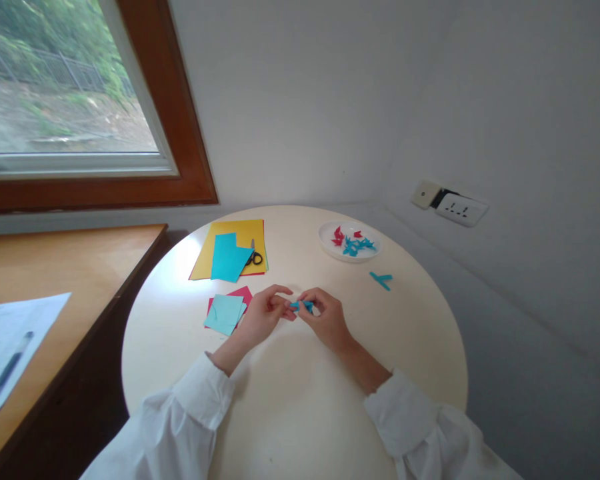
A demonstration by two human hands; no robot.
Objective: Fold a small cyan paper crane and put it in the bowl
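Between my two hands, above the middle of the round table, is a small piece of folded blue paper (301,306). My right hand (327,317) pinches it between thumb and fingers. The thumb and fingers of my left hand (266,315) close on its left end, with the index finger arched above. Part of the paper is hidden behind the fingers, so its full shape does not show. Just left of my left hand lie light blue paper squares (223,315) on top of red paper squares (245,293).
The round table (300,413) also bears yellow sheets (205,257), a cut blue sheet (225,257) and black-handled scissors (256,258). At the back right, a white plate (325,248) holds several small red and blue folded papers. Blue paper strips (381,280) lie nearer. A wooden desk (95,257) stands left.
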